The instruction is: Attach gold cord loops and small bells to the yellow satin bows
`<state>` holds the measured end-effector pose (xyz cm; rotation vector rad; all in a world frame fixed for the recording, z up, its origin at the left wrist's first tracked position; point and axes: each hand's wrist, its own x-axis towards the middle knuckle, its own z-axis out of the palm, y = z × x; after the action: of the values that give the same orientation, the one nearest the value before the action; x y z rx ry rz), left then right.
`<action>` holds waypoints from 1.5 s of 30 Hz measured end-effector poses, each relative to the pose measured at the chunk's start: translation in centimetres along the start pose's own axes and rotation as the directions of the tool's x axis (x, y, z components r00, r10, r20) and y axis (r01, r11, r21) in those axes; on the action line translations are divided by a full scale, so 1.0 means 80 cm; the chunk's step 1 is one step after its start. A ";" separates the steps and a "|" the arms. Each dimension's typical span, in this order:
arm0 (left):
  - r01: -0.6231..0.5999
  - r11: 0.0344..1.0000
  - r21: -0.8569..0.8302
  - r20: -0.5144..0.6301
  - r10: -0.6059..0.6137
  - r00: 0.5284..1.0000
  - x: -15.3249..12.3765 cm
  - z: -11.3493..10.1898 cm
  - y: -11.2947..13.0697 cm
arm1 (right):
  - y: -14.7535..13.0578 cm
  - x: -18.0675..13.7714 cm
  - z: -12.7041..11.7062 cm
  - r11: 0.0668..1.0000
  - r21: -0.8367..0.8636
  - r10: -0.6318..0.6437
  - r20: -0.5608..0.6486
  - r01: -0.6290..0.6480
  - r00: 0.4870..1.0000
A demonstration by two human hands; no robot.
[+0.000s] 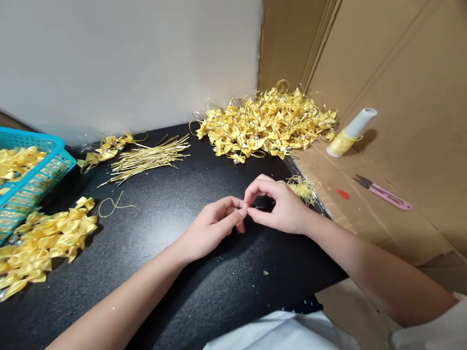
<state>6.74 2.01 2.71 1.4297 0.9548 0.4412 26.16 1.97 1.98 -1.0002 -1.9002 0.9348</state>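
Over the black tabletop [226, 283] my two hands meet, fingertips touching. My left hand [216, 219] is closed, with thumb and forefinger pinched together. My right hand [278, 204] pinches at the same spot from the other side. Whatever sits between the fingertips is too small or hidden to name. Just beyond my right hand lies a tangle of thin yellow thread [302, 189]. Farther off, a large heap of yellow ribbon bows [265, 124] with gold cord loops and small silver bells stands at the back.
Gold cord lengths [147, 159] lie at the back, with one loose cord [114, 206] nearer. At left are a turquoise basket [36, 182] and a bow pile [48, 241]. On cardboard at right stand a thread spool [351, 132], pink-handled snips [384, 193] and a red scrap [343, 194].
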 end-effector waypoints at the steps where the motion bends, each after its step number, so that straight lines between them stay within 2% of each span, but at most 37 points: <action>1: 0.023 1.000 -0.009 -0.011 -0.023 1.000 0.001 0.001 -0.003 | 0.000 -0.001 0.001 0.996 -0.075 -0.041 -0.015 0.040 0.999; 4: 0.046 0.998 -0.036 -0.062 -0.048 0.997 0.003 0.001 -0.012 | 0.001 -0.002 0.003 0.971 -0.209 -0.132 -0.047 0.120 0.990; 8: 0.010 0.996 -0.089 -0.110 -0.020 0.994 0.002 0.001 -0.018 | 0.002 -0.003 0.005 0.968 -0.216 -0.148 -0.077 0.129 0.986; 21: 0.007 0.997 -0.081 -0.089 -0.014 0.996 0.003 -0.002 -0.024 | 0.002 -0.002 0.006 0.943 -0.262 -0.237 -0.089 0.207 0.967; 28: -0.036 0.998 -0.041 -0.103 0.032 0.994 0.004 -0.002 -0.017 | 0.003 -0.003 0.006 0.874 -0.383 -0.359 -0.099 0.298 0.928; 36: -0.043 0.999 0.014 -0.089 0.044 0.995 0.003 0.000 -0.017 | 0.006 -0.003 0.007 0.822 -0.453 -0.426 -0.086 0.345 0.901; 39: -0.098 0.989 0.114 -0.071 0.107 0.992 0.002 -0.004 -0.014 | 0.006 -0.003 0.007 0.820 -0.453 -0.430 -0.086 0.349 0.899; 41: -0.185 0.945 0.270 -0.086 0.215 0.973 0.000 -0.010 -0.009 | 0.005 -0.003 0.006 0.823 -0.444 -0.435 -0.091 0.355 0.896; 43: -0.267 0.858 0.438 -0.153 0.364 0.919 -0.003 -0.017 -0.002 | 0.003 -0.003 0.006 0.824 -0.434 -0.444 -0.096 0.363 0.891; 45: -0.316 0.792 0.522 -0.208 0.477 0.854 -0.005 -0.021 0.002 | 0.002 -0.004 0.006 0.820 -0.429 -0.460 -0.100 0.379 0.882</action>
<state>5.29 2.79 3.19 2.0734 1.0684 0.8313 25.93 1.64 1.60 -0.8019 -2.0609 0.1775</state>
